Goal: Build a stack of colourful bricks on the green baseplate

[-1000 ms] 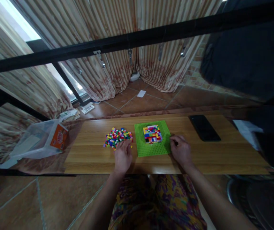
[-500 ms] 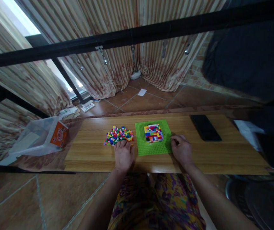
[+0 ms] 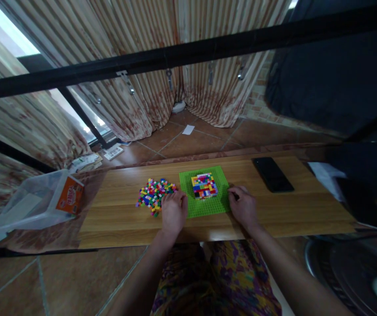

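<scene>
A green studded baseplate (image 3: 208,210) lies on the wooden board, bearing a low block of multicoloured toy bricks (image 3: 204,186). To its left is a loose pile of small building bricks (image 3: 154,193). My left hand (image 3: 174,210) is between the pile and the plate's left edge, fingers curled together; anything in the fingertips is too small or hidden to make out. My right hand (image 3: 242,204) rests at the plate's right edge, its thumb and curled fingers closed on that edge.
A black phone (image 3: 272,174) lies on the right of the wooden board (image 3: 116,219). A clear plastic box (image 3: 37,202) with an orange label stands off its left end. A black metal bar (image 3: 188,52) crosses beyond, before striped curtains (image 3: 135,101). Another dark device (image 3: 364,204) is at far right.
My left hand has drawn its fingers together and shifted from the pile's near edge toward the baseplate. Some bricks have spread toward me. My right hand stays at the plate's edge; the view has shifted slightly.
</scene>
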Tool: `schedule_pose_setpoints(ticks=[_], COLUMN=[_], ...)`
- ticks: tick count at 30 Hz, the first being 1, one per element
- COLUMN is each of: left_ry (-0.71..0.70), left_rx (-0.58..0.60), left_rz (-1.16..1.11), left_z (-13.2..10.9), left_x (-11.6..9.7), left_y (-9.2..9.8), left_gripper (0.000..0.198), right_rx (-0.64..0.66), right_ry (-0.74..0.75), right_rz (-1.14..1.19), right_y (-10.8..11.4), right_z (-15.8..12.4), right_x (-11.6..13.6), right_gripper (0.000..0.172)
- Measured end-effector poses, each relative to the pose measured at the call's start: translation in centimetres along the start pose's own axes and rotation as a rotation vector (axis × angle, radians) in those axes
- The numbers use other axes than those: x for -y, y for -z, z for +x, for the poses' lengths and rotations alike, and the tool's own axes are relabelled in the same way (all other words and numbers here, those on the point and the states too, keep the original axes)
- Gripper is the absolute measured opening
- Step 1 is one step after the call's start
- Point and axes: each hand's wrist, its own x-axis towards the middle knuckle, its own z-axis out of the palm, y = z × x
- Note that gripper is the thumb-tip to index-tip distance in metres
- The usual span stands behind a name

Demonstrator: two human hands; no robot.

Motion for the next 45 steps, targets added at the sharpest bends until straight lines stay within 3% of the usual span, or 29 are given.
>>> schedule_pose_setpoints(ticks=[5,9,17,33,45], left_ry=[-0.090,-0.114,-0.142,-0.069,-0.176], left_rx=[-0.044,-0.001,0.050,0.001,-0.084], left_rz=[-0.141,-0.122,-0.065,-0.117,-0.124], left_z=[2.2,3.7,5.2,5.4,4.2], left_x=[-2.2,-3.5,-4.3,-5.1,-4.3], left_y=[-0.7,-1.1,-1.9,-2.9,-3.7], left_gripper=[0.015,0.014,0.018,0.015,0.020], right_rx=[0.018,0.025,0.023,0.023,0.018], right_ry=[-0.015,-0.020,-0.012,-0.012,-0.005], right_rz=[-0.011,-0.018,-0.009,-0.007,-0.013], right_y=[0.0,0.0,-0.1,0.0,0.0], right_z=[0.0,0.0,0.0,0.1,0.0], right_x=[0.0,0.0,-0.2,-0.1,-0.1], right_gripper=[0.021,0.021,0.022,0.022,0.022])
